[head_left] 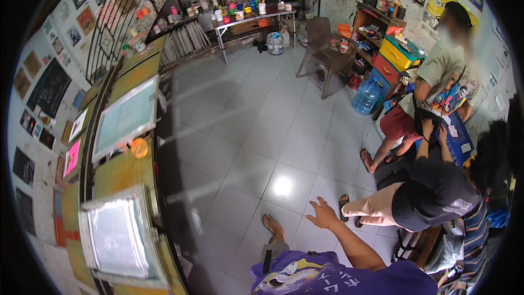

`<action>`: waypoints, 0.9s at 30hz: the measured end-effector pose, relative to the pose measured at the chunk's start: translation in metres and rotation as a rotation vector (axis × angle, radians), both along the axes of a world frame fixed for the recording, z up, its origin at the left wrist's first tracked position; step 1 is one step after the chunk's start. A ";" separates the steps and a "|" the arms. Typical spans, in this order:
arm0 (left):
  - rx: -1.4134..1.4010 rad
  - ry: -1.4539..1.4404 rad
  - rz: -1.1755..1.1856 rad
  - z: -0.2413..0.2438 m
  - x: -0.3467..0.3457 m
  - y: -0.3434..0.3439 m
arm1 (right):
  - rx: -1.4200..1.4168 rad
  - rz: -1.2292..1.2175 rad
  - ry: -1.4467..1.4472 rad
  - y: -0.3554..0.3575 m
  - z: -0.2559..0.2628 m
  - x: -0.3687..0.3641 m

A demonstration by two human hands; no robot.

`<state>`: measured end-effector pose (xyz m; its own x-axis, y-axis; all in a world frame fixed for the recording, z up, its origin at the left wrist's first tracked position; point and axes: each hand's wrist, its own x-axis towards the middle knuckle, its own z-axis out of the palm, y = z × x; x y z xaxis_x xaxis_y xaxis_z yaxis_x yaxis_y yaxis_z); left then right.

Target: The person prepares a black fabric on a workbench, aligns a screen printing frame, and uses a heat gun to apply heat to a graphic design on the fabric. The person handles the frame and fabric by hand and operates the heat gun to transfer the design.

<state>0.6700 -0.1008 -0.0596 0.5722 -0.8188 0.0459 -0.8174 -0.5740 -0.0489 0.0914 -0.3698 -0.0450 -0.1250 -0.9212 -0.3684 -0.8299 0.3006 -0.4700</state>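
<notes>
My right hand [324,214] is held out over the tiled floor in front of my purple T-shirt [303,272], fingers spread, with nothing in it. My left hand is out of view. To the left runs a long printing table [123,168] with yellow-green boards. A silkscreen frame with pale blue mesh [127,116] lies farther along it. Nearer stands another screen frame [118,237], its mesh bright with glare. Between them sits a round orange object [139,148], too small to name surely.
Two people stand at right, one in a light T-shirt [438,61], one bent forward in a black T-shirt [434,194], by a blue surface [454,139]. A brown plastic chair [327,49], a water jug [366,96] and a folding table [258,15] with paint pots stand farther off.
</notes>
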 end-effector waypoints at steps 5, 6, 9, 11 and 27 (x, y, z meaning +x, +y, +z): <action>0.397 0.539 -0.087 -0.075 -0.132 -0.225 | 0.126 -0.249 0.006 -0.073 -0.032 -0.099; 0.467 0.600 -0.089 -0.085 -0.146 -0.262 | 0.115 -0.284 0.023 -0.086 -0.034 -0.114; 0.476 0.691 -0.137 -0.114 -0.182 -0.402 | 0.099 -0.415 0.018 -0.126 -0.037 -0.161; 0.317 0.689 -0.188 -0.121 -0.204 -0.515 | 0.105 -0.545 -0.060 -0.153 -0.040 -0.195; 0.463 0.904 -0.207 -0.160 -0.546 -0.901 | -0.258 -0.794 0.195 -0.493 -0.018 -0.607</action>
<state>0.1239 -1.0018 -0.2197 0.0824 -0.7330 -0.6752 -0.7394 -0.4992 0.4517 -0.5153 -0.8630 -0.0630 -0.8080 -0.5856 -0.0644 -0.4917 0.7305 -0.4740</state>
